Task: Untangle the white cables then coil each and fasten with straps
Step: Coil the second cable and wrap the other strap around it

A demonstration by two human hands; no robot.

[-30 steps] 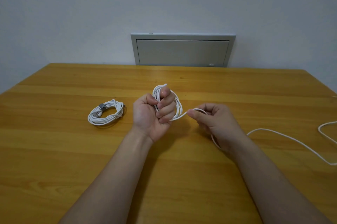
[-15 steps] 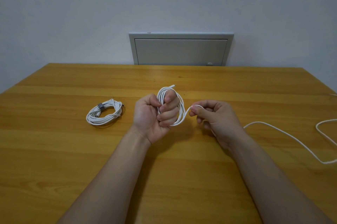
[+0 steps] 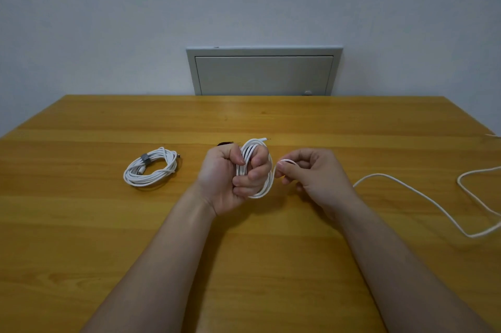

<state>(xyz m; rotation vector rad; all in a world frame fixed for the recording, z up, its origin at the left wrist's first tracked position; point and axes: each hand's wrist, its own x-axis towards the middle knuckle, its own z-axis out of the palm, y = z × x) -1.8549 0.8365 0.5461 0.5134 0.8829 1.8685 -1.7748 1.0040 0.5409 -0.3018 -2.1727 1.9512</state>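
Note:
My left hand grips a small coil of white cable above the middle of the wooden table; several loops wrap round its fingers and a connector tip sticks out at the top. My right hand pinches the same cable just right of the coil. The loose tail trails from under my right hand across the table to the right edge. A second white cable lies coiled at the left, bound by a grey strap.
A small dark item peeks out on the table just behind my left hand; what it is cannot be told. A grey wall panel sits behind the table's far edge.
My right hand has brought the cable up and in toward the coil, laying another loop over my left hand. The loose tail has been drawn a little toward the middle.

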